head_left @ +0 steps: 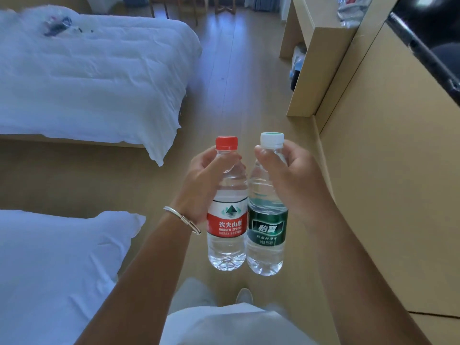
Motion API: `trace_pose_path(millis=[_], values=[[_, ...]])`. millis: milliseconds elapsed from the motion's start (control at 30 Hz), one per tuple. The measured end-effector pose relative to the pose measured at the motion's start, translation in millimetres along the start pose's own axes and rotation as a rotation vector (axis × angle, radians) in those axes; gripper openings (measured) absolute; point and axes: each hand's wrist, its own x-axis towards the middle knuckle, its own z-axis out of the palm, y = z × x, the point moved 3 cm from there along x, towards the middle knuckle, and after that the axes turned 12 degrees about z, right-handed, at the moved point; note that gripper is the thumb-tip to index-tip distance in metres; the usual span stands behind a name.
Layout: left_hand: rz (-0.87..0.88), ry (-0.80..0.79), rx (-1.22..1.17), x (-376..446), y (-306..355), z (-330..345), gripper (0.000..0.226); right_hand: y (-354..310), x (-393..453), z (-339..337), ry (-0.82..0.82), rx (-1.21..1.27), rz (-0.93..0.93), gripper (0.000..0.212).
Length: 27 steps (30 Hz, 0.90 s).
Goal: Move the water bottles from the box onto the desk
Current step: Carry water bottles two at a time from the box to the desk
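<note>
Clear plastic bottles in mid-carry, one per hand.
The left hand (199, 180) grips the red-capped bottle (227, 207) by its neck; the right hand (286, 175) grips the green-labelled bottle (266, 215) likewise, side by side above the wooden floor (231, 83). No box shows. Next, probably, turning right to the tabletop (321, 33), opposite two white beds (87, 78).

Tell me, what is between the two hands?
In the head view, two clear plastic water bottles: the red-capped, red-labelled bottle in the left hand and the white-capped, green-labelled bottle in the right hand, side by side.
</note>
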Motion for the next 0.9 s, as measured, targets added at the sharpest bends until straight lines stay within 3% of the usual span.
trace_pose_path(millis=[433,900], values=[[-0.027,-0.075,-0.039,195,-49,13,0.023,-14,189,-22,0.064,-0.007,0.026,0.02],[0.049,-0.111,-0.071,445,-47,-33,0.017,-106,415,7,0.113,-0.052,-0.012,0.019]])
